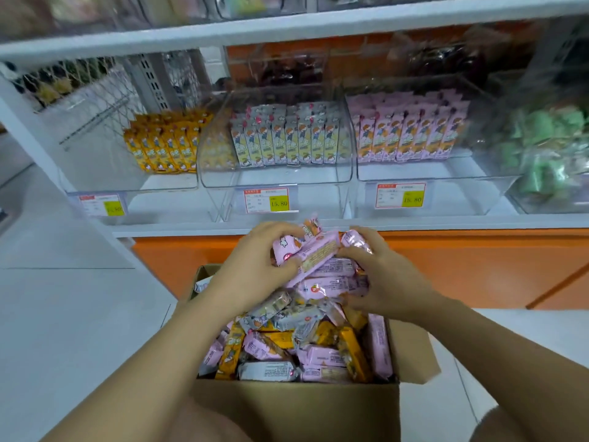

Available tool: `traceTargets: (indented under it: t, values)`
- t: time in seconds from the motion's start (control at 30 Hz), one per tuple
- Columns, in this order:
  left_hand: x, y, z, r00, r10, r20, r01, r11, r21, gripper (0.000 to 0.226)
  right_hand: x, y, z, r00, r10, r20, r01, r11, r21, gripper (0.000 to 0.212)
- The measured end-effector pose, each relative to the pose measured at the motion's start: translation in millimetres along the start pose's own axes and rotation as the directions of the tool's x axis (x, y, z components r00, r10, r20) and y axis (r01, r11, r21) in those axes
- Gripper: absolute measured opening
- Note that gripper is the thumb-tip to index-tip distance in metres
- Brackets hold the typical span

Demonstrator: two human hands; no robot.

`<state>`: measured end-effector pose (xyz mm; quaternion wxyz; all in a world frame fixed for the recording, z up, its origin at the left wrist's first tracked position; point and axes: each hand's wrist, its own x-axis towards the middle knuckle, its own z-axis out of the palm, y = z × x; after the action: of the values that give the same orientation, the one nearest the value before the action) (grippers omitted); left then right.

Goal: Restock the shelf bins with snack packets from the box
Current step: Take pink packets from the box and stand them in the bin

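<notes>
The left hand (255, 266) and right hand (385, 282) curl their fingers round one bundle of pink packets (318, 255) above the one cardboard box (296, 406). Three clear bins (277, 178) carry three price tags (266, 200) on the shelf (414, 222).

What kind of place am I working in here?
Probably a shop's snack aisle: clear shelf bins of sorted packets, price tags on their fronts, and a cardboard box of mixed stock.
</notes>
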<state>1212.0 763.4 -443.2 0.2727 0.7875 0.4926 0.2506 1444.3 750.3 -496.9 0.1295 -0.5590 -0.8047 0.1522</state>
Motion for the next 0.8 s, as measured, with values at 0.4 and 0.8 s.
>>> traceTargets:
  t: [0.4, 0.8]
  values:
    - [50.6, 105.1, 6.0, 0.918, 0.282, -0.277, -0.331, 0.932, -0.148, 0.035, -39.2, 9.2, -127.4, 0.886, 0.129, -0.445, -0.217, 0.964, -0.154, 0.065]
    - [183.7, 91.1, 28.1, 0.927, 0.233, -0.295, -0.227, 0.972, 0.055, 0.033, 40.2, 100.7, -155.1, 0.868, 0.290, -0.403, -0.391, 0.899, -0.196, 0.066]
